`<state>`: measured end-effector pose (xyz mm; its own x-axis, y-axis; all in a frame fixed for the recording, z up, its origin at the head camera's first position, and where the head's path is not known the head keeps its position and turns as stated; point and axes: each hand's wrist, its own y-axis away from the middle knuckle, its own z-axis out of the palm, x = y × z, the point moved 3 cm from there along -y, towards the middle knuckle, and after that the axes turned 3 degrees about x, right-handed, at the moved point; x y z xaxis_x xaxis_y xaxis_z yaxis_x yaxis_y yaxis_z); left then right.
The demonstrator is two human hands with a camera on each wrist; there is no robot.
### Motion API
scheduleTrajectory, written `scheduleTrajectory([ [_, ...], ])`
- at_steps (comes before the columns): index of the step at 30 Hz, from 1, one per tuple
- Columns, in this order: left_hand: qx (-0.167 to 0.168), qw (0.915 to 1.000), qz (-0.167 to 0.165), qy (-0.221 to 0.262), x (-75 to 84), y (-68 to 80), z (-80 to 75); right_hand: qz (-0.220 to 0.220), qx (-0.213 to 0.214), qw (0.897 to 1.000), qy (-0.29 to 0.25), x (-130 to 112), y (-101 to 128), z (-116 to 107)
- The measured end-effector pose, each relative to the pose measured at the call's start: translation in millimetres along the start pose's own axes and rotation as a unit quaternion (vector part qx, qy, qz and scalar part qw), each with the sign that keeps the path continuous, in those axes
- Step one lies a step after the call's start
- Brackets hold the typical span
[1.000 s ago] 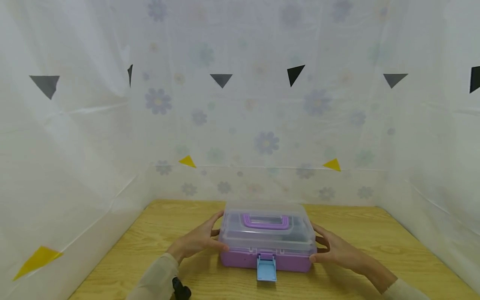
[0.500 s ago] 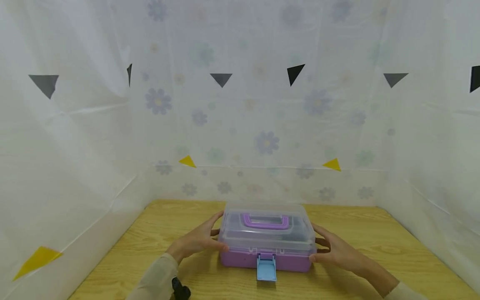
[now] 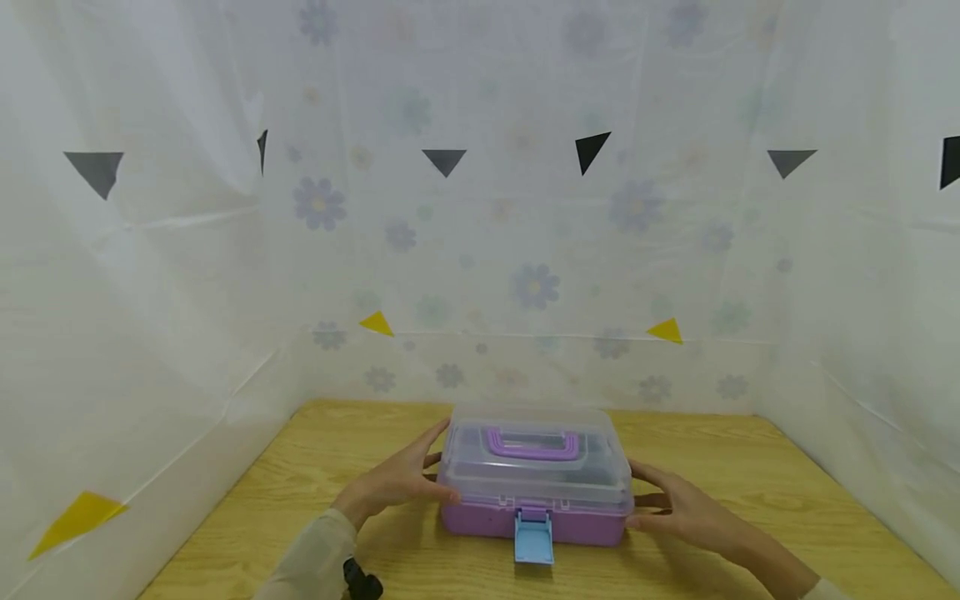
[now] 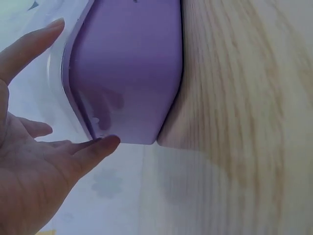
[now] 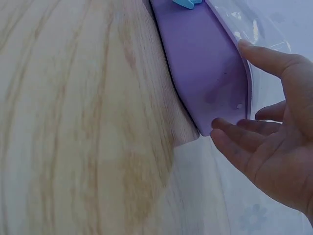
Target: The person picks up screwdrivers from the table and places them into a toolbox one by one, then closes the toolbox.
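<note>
A storage box [image 3: 536, 479] with a purple base and a clear lid stands on the table in the head view. Its purple handle [image 3: 533, 451] lies on the lid, and the pale blue latch [image 3: 533, 540] hangs down at the front. At the box's left side is my left hand [image 3: 397, 479], fingers spread along the side and thumb by the front corner. My right hand [image 3: 678, 504] is beside the right end, its fingers extended towards the wall. In the right wrist view, the purple base [image 5: 205, 58] sits next to the spread right fingers. Whatever the box contains is unclear through the lid.
The box rests on a wood-grain table [image 3: 322, 442]. White sheeting with faded flowers [image 3: 536, 286] encloses the back and sides, bearing black and yellow triangles. A small black object [image 3: 362, 578] is at the left sleeve.
My right hand has shifted slightly to the right, and its thumb has moved off the box's front corner. The left hand and the box stay in place.
</note>
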<state>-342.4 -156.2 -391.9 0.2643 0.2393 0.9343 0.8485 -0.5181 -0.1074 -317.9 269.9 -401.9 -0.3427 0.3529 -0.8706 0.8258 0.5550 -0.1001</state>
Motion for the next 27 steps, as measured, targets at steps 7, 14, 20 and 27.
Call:
scheduleTrajectory([
  [7, 0.061, 0.9938, 0.061, -0.071, 17.5, 2.0, -2.0, -0.004, -0.052, 0.997, 0.052, 2.9, 11.9, -1.3],
  [14, 0.132, 0.9525, 0.186, -0.202, 45.6, 1.7, 11.2, -0.035, -0.063, 0.996, 0.053, 6.9, 16.1, 9.5],
  [20, 0.119, 0.9372, 0.228, -0.235, 60.1, -0.8, 24.3, -0.044, -0.106, 0.993, -0.002, 1.8, 15.4, 24.8],
  [27, 0.09, 0.9248, 0.233, -0.287, 62.6, -4.3, 35.5, -0.019, -0.117, 0.993, -0.01, -8.1, 13.2, 44.2],
])
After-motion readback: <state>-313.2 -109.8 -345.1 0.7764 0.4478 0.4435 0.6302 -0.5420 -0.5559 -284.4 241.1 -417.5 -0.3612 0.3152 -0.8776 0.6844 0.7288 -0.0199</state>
